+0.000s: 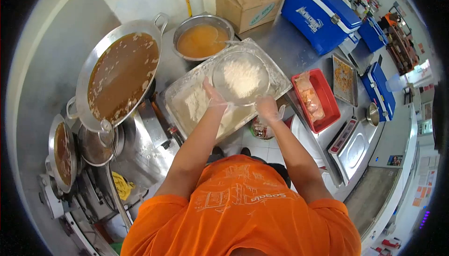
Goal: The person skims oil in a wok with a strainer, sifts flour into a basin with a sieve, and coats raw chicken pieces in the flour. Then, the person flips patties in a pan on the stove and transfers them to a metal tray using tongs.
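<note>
A round mesh sieve [219,84] with a heap of white flour [243,78] in it is over a large metal tray [276,71]. My right hand [268,108], in a clear plastic glove, is closed at the sieve's near right edge; the part it grips is mostly hidden. My left hand [213,95], also gloved, is beside the left rim with its fingers stretched out. Whether it touches the rim I cannot tell. More flour [194,104] lies in the left part of the tray.
Behind the tray are a pot of orange-brown liquid [201,40] and a cardboard box [250,5]. A big wok of brown oil [124,73] stands left. To the right are a red bin [329,111] with bagged food, a scale [351,146] and a blue cooler [320,17].
</note>
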Demonstrator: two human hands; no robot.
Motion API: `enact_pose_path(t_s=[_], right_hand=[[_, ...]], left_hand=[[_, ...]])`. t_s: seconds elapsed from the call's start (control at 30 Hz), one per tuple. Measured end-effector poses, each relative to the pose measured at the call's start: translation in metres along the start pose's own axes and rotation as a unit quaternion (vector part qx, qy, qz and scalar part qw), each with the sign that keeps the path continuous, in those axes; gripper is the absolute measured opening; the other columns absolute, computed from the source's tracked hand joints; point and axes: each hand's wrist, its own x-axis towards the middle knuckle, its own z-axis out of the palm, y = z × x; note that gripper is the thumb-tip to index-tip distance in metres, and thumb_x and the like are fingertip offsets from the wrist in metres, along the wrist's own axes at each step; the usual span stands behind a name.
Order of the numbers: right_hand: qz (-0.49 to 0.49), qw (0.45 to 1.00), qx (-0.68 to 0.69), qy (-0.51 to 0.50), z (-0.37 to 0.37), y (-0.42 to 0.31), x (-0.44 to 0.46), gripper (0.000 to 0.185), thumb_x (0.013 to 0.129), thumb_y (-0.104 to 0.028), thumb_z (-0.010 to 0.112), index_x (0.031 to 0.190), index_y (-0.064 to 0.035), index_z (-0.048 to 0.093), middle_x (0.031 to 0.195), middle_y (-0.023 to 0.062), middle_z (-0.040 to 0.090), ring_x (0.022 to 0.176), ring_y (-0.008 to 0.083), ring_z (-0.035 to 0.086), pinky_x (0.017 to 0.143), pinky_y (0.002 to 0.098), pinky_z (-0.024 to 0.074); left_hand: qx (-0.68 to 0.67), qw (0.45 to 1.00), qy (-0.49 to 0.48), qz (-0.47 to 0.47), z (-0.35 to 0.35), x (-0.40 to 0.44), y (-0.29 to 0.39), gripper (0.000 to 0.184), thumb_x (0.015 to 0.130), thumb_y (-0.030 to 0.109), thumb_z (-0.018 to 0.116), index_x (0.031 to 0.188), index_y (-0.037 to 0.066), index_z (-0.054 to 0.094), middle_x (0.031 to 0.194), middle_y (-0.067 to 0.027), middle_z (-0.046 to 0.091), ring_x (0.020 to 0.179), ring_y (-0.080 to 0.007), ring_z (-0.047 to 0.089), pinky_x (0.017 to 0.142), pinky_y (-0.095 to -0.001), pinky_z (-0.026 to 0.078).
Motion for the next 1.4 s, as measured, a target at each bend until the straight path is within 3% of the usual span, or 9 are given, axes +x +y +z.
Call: enact_pose_path(t_s=[0.13, 0.17, 0.27, 0.33, 0.4, 0.5, 0.77, 1.13, 1.4], right_hand=[[0.279, 0.886, 0.369, 0.015, -0.062, -0.01, -0.037, 0.029, 0.086, -0.026, 0.056, 0.084, 0.003, 0.062, 0.07, 0.0182, 0.063, 0.067, 0.0297, 0.065, 0.065, 0.0431, 0.051], [0.37, 0.78, 0.505, -0.006, -0.1, -0.025, -0.052, 0.038, 0.093, -0.031, 0.053, 0.087, 0.005, 0.06, 0.07, 0.0165, 0.062, 0.066, 0.027, 0.066, 0.062, 0.0427, 0.0512], [0.408, 0.718, 0.562, 0.037, -0.125, -0.003, -0.118, 0.032, 0.094, -0.028, 0.054, 0.085, 0.0023, 0.059, 0.064, 0.0079, 0.056, 0.06, 0.0178, 0.059, 0.057, 0.0367, 0.0478], [0.252, 0.909, 0.327, 0.055, -0.128, 0.024, -0.184, 0.028, 0.093, -0.026, 0.054, 0.091, 0.0013, 0.059, 0.065, 0.0058, 0.055, 0.057, 0.0151, 0.054, 0.054, 0.0333, 0.0446], [0.218, 0.944, 0.247, 0.011, -0.126, 0.039, -0.247, 0.027, 0.093, -0.026, 0.054, 0.094, 0.0004, 0.06, 0.064, 0.0033, 0.053, 0.055, 0.0125, 0.05, 0.052, 0.0303, 0.0413], [0.482, 0.766, 0.401, -0.14, -0.169, 0.016, -0.264, 0.033, 0.093, -0.033, 0.052, 0.089, -0.001, 0.059, 0.061, 0.0001, 0.05, 0.053, 0.011, 0.046, 0.048, 0.0283, 0.0385], [0.384, 0.744, 0.502, -0.217, 0.07, 0.1, -0.322, 0.031, 0.092, -0.033, 0.054, 0.078, -0.0045, 0.057, 0.063, 0.0014, 0.054, 0.051, 0.0109, 0.049, 0.045, 0.0275, 0.0399], [0.264, 0.958, 0.029, -0.108, 0.352, 0.148, -0.287, 0.019, 0.086, -0.008, 0.05, 0.102, 0.0022, 0.056, 0.09, 0.0218, 0.063, 0.081, 0.0351, 0.065, 0.075, 0.041, 0.0529], [0.302, 0.951, -0.041, -0.056, 0.392, 0.141, -0.296, 0.015, 0.081, -0.009, 0.056, 0.092, -0.001, 0.062, 0.082, 0.0173, 0.063, 0.078, 0.0276, 0.063, 0.068, 0.0397, 0.051]], left_hand=[[0.221, 0.964, 0.124, 0.077, -0.005, -0.014, 0.008, 0.076, 0.091, 0.062, 0.037, 0.146, 0.01, 0.032, 0.148, -0.0122, 0.038, 0.135, -0.029, 0.037, 0.111, -0.0486, 0.027], [0.233, 0.969, 0.04, 0.078, -0.018, -0.021, 0.015, 0.069, 0.093, 0.055, 0.04, 0.144, 0.01, 0.035, 0.144, -0.0141, 0.043, 0.13, -0.0287, 0.044, 0.106, -0.0487, 0.033], [0.215, 0.969, -0.12, 0.026, -0.063, -0.05, 0.054, 0.046, 0.096, 0.033, 0.052, 0.135, 0.011, 0.044, 0.13, -0.0138, 0.056, 0.116, -0.0263, 0.057, 0.092, -0.0409, 0.047], [0.286, 0.956, -0.013, 0.063, -0.069, -0.081, 0.064, 0.028, 0.092, 0.022, 0.061, 0.117, 0.011, 0.055, 0.108, -0.0087, 0.065, 0.096, -0.0204, 0.064, 0.078, -0.0305, 0.05], [0.516, 0.85, 0.032, 0.1, -0.081, -0.105, 0.076, 0.014, 0.092, 0.018, 0.061, 0.103, 0.009, 0.06, 0.091, -0.0057, 0.063, 0.083, -0.0154, 0.061, 0.071, -0.028, 0.049], [0.56, 0.82, 0.043, 0.106, -0.105, -0.13, 0.078, 0.014, 0.094, 0.018, 0.059, 0.091, 0.005, 0.061, 0.077, -0.0044, 0.06, 0.072, -0.0136, 0.056, 0.065, -0.0288, 0.047], [0.77, 0.542, -0.028, 0.335, -0.1, -0.159, 0.045, 0.019, 0.097, 0.02, 0.054, 0.092, 0.001, 0.058, 0.073, -0.0114, 0.058, 0.067, -0.019, 0.052, 0.063, -0.0351, 0.044], [0.746, 0.607, 0.102, 0.255, -0.102, -0.151, 0.022, 0.017, 0.096, 0.02, 0.057, 0.092, 0.003, 0.057, 0.076, -0.0007, 0.053, 0.072, -0.0096, 0.045, 0.066, -0.0265, 0.04], [0.779, 0.558, 0.097, 0.27, -0.102, -0.15, 0.019, 0.026, 0.095, 0.029, 0.06, 0.09, 0.003, 0.056, 0.081, -0.0012, 0.056, 0.076, -0.0094, 0.047, 0.071, -0.0262, 0.041]])
